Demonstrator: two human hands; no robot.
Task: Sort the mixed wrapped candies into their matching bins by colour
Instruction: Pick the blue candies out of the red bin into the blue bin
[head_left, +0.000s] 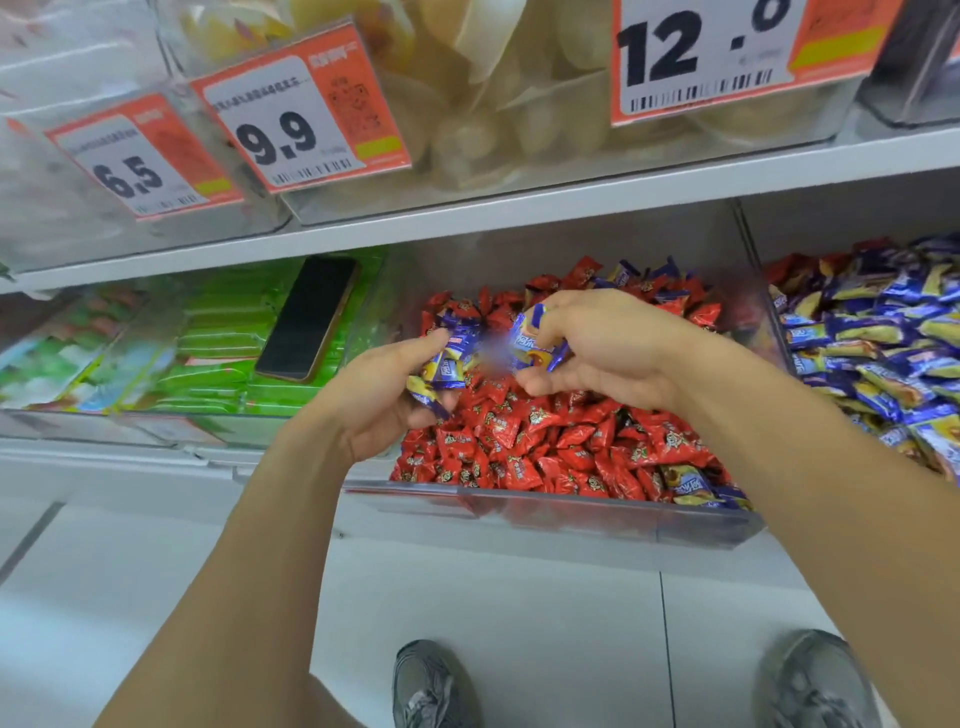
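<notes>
Shop shelf (519, 208) with clear bins. Both hands over red candy bin (571, 512): left hand (382, 402) grips several blue candies (447, 364), right hand (602, 348) pinches another blue candy (530, 343). Blue candy bin (883, 358) right. Phone (306, 319) on green packs (218, 343).

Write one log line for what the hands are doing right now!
left hand: holds blue candies | right hand: holds blue candy | place: over red candy bin | strays: blue candies left in bin
</notes>
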